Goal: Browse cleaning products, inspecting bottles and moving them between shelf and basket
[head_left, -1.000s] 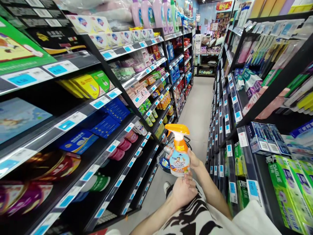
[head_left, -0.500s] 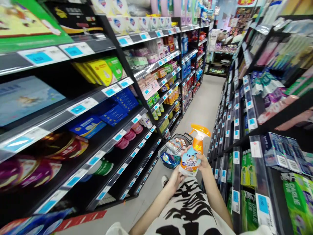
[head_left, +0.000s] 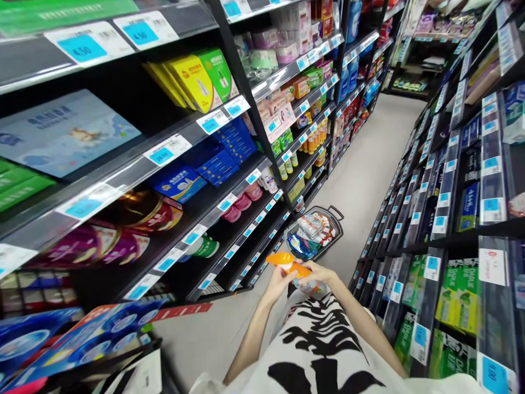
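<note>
An orange-topped spray bottle lies tilted on its side in front of my body, nozzle pointing left. My left hand is closed on its neck just under the trigger head. My right hand is wrapped over the bottle's body, whose printed label shows below the fingers. Just beyond the hands, a dark wire shopping basket sits on the aisle floor, filled with several packaged goods.
Black store shelves run down both sides of the narrow aisle. The left ones hold boxes, jars and bottles with blue price tags. Green toothpaste boxes fill the low right shelf. Pale floor stretches ahead past the basket.
The bottle has dropped from upright at chest height to a low sideways tilt, nozzle now left. My view has tipped downward and the basket appears nearer.
</note>
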Motion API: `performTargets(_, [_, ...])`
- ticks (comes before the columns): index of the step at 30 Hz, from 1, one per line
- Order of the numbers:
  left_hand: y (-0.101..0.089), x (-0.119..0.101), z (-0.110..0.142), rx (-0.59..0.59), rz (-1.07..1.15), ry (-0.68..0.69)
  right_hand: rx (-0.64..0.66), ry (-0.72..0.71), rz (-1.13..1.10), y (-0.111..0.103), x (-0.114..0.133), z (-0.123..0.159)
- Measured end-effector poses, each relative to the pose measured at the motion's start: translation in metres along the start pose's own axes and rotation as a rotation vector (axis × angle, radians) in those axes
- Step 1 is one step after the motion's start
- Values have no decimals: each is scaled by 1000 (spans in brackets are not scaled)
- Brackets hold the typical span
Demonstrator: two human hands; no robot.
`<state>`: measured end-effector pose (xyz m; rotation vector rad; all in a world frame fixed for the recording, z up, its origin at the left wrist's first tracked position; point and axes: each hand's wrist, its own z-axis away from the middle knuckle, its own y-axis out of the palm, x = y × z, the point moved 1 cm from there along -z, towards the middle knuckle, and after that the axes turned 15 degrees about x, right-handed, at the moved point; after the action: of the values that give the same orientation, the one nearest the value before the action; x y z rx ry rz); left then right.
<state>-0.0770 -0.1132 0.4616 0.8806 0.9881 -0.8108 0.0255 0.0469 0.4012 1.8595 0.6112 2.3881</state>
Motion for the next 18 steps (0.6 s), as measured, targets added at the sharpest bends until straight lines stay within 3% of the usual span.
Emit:
performTargets(5, [-13,49,20,-97,-26,18,33,6,212,-3,-44,-6])
performTargets(7, [-8,71,18,-156,-40,17,-106,11,198,-1,-68,-5])
performTargets(9, [-4,92,13,-251,-79,-6,-331,62,143,4,-92,-2])
performTargets(12, [-10,116,-1,-423,-149,-38,-569,186,81,18,-126,10])
performTargets(15, [-36,133,-19,-538,-203,-41,-682,287,16,33,-160,30])
performTargets(18, [-76,146,-45,-643,-303,-26,-805,367,-68,49,-196,50])
